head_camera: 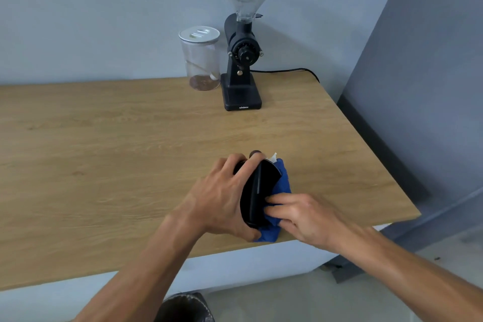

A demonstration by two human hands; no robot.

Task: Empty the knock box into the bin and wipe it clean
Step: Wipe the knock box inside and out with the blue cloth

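- Wooden counter [104, 144]: broad and bare to the left; front edge just below both hands, right corner near.
- Coffee grinder [241, 60]: black, upright at the back by the wall, well apart from the work.
- Clear jar [201, 60]: just left of the grinder, white lid, a little brown at the bottom.
- Bin [183, 307]: dark rim only, below the counter front, directly beneath the hands.
- Left hand [222, 198]: wrapped closed around the knock box, fingers over its far side.
- Knock box [257, 191]: black, tipped on its side above the counter's front, long axis running away from the body, mouth apparently turned right.
- Right hand [300, 214]: fingers pressed shut on the cloth, just right of the box; nearer hand for wiping.
- Blue cloth [279, 188]: bunched against the box's right side, partly under it.
- Judged step: wiping; emptying seemingly done, interior not visible.
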